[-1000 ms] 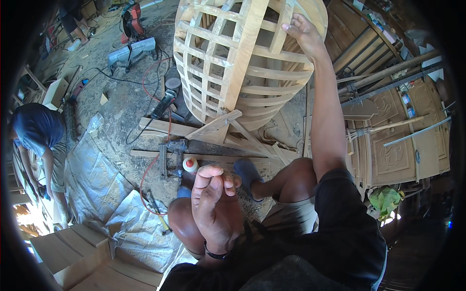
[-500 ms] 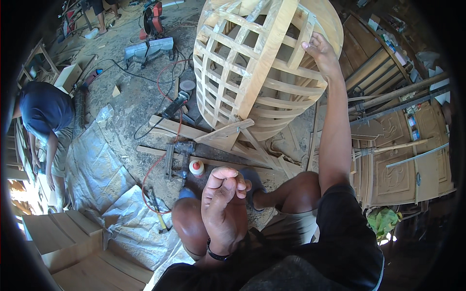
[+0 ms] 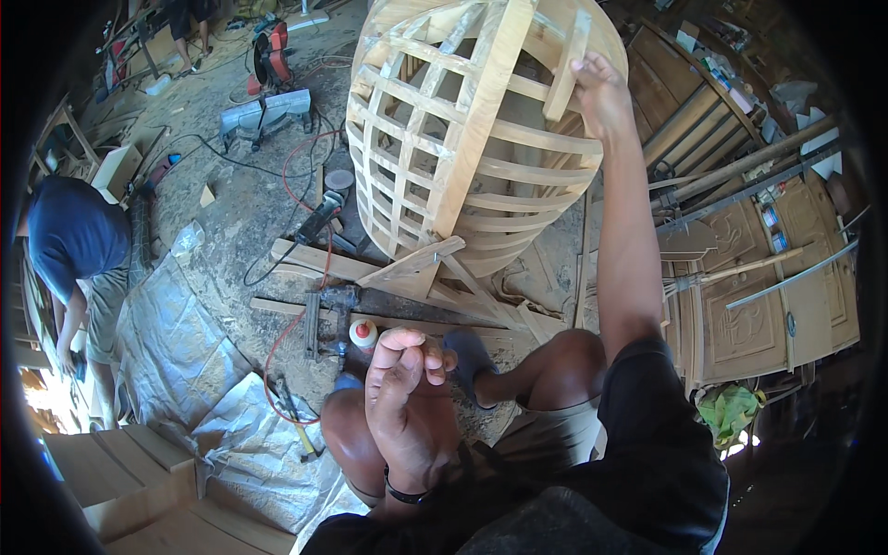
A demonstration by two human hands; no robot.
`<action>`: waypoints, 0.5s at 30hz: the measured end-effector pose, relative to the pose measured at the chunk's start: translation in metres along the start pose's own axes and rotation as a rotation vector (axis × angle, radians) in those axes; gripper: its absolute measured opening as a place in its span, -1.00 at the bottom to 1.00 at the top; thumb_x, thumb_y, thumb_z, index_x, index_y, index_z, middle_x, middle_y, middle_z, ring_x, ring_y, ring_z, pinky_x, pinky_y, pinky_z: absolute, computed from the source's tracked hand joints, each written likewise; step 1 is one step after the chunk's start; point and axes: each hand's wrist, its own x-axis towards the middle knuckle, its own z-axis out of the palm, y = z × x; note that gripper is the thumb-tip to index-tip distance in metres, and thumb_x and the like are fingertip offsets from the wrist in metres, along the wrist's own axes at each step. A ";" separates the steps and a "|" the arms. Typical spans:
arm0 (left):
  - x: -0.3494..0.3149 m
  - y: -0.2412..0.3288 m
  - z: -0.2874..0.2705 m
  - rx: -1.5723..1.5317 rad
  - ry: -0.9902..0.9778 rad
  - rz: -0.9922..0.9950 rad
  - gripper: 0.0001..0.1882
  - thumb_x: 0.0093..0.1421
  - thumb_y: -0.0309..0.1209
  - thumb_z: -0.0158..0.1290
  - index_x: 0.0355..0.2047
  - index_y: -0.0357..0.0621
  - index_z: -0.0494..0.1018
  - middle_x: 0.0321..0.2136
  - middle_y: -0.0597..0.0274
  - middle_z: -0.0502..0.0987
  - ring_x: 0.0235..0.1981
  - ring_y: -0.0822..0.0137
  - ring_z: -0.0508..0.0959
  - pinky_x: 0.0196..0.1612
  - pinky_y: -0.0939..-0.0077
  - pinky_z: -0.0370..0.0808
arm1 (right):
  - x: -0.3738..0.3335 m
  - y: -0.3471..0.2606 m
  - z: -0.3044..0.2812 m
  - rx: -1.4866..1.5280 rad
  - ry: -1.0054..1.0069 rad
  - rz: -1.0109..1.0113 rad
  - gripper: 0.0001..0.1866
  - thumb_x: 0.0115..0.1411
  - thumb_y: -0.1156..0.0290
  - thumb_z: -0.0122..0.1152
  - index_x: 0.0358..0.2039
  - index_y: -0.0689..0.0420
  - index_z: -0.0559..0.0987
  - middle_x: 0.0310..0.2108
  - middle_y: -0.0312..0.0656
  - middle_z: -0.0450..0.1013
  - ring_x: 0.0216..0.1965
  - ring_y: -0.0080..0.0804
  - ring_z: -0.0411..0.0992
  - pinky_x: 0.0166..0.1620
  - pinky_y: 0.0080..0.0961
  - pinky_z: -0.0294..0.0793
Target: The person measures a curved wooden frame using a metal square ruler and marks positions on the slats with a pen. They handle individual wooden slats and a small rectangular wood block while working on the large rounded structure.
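Observation:
A large curved wooden lattice frame (image 3: pixel 481 139) stands in front of me, made of pale ribs crossed by strips, with a thick central beam. High on its right side, my right hand (image 3: pixel 606 97) pinches a short wooden slat (image 3: pixel 568 67) between thumb and fingers. The slat lies at a slant over the open ribs; whether it touches them I cannot tell. Close to my body, above my left knee, my left hand (image 3: pixel 407 398) is raised with curled fingers and thumb pressed together. Anything in that pinch is too small to make out.
A white glue bottle with a red cap (image 3: pixel 363 334) stands near my feet beside a clamp (image 3: pixel 314 324). Beyond lie an angle grinder (image 3: pixel 319 217), cables and a red miter saw (image 3: pixel 268 83). A person in blue (image 3: pixel 79 227) bends at left. Carved panels (image 3: pixel 740 319) lean at right.
My view has shifted slightly, so the frame sits further left and higher. The slat in my right hand now stands out more clearly from the ribs. My left hand keeps its curled pose.

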 end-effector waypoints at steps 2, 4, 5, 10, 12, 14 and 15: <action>0.000 -0.002 -0.001 -0.004 0.015 -0.007 -0.79 0.20 -0.43 0.07 -0.17 -0.21 0.44 -0.47 0.30 0.43 -0.41 0.46 0.39 -0.16 0.43 0.33 | 0.022 -0.007 -0.012 0.025 0.127 -0.071 -0.53 0.21 0.51 0.18 0.10 0.30 0.29 -0.11 -0.10 0.47 -0.09 -0.38 0.45 0.02 -0.39 0.45; 0.002 -0.002 0.000 -0.005 0.028 0.001 -0.79 0.19 -0.42 0.08 -0.17 -0.21 0.44 -0.46 0.30 0.43 -0.41 0.46 0.40 -0.15 0.43 0.33 | 0.038 -0.014 -0.011 0.058 0.219 -0.156 -0.48 0.18 0.53 0.23 0.10 0.31 0.25 -0.11 -0.05 0.46 -0.11 -0.31 0.47 -0.02 -0.37 0.49; 0.002 -0.002 0.001 -0.005 0.031 0.000 -0.79 0.19 -0.42 0.08 -0.17 -0.21 0.44 -0.46 0.30 0.43 -0.41 0.46 0.40 -0.15 0.43 0.33 | 0.043 -0.013 -0.009 0.037 0.241 -0.162 -0.50 0.17 0.53 0.25 0.07 0.31 0.26 -0.13 -0.05 0.46 -0.13 -0.32 0.47 -0.05 -0.38 0.50; 0.004 -0.004 0.002 -0.001 0.031 -0.017 -0.79 0.18 -0.43 0.09 -0.18 -0.20 0.44 -0.47 0.31 0.43 -0.42 0.45 0.41 -0.15 0.43 0.34 | 0.043 0.011 0.006 -0.015 0.318 -0.241 -0.58 0.12 0.51 0.31 -0.06 0.30 0.35 -0.26 -0.10 0.49 -0.28 -0.42 0.49 -0.26 -0.50 0.55; 0.003 -0.004 0.002 -0.011 0.034 -0.020 -0.79 0.18 -0.43 0.09 -0.18 -0.19 0.44 -0.48 0.31 0.42 -0.43 0.46 0.40 -0.15 0.43 0.33 | 0.034 0.015 0.010 -0.068 0.337 -0.236 -0.59 0.11 0.51 0.31 -0.07 0.29 0.37 -0.29 -0.11 0.51 -0.33 -0.45 0.49 -0.27 -0.52 0.55; 0.003 -0.002 0.004 -0.007 0.035 -0.011 -0.79 0.18 -0.43 0.09 -0.19 -0.19 0.44 -0.48 0.31 0.42 -0.43 0.46 0.40 -0.15 0.43 0.33 | 0.025 0.015 0.018 -0.093 0.344 -0.212 -0.61 0.14 0.47 0.28 -0.07 0.29 0.38 -0.31 -0.12 0.52 -0.37 -0.47 0.48 -0.30 -0.54 0.52; 0.003 -0.002 0.004 -0.005 0.036 -0.009 -0.79 0.18 -0.42 0.09 -0.19 -0.19 0.44 -0.48 0.31 0.42 -0.43 0.46 0.39 -0.15 0.43 0.33 | 0.022 0.017 0.019 -0.112 0.348 -0.197 -0.62 0.16 0.45 0.26 -0.06 0.29 0.39 -0.32 -0.13 0.52 -0.39 -0.48 0.48 -0.31 -0.55 0.51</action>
